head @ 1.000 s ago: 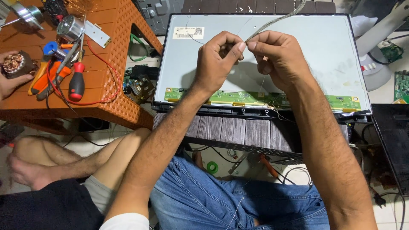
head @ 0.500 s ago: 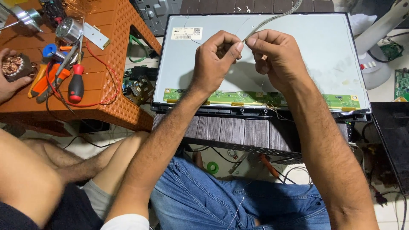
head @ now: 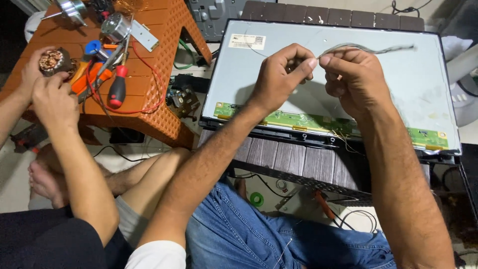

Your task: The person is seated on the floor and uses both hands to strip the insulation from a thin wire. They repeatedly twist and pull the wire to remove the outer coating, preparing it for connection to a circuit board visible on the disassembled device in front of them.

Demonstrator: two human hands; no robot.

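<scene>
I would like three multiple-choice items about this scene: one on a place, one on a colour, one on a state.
1. Where does the screwdriver lie?
A. on the orange stool
B. on the panel
C. on the floor

2. What colour is the circuit strip along the panel's near edge?
A. blue
B. green
C. red

3. How do the left hand and right hand stand?
A. flat on the panel
B. apart at its sides
C. close together, pinching a thin cable

Key: 1 A, it rests among tools there; 2 B, plainly green; 3 C, fingertips meet on the cable.

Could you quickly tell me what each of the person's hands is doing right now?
Left hand: closed, pinching the thin cable at its end.
Right hand: closed, pinching the same cable beside it.
</scene>
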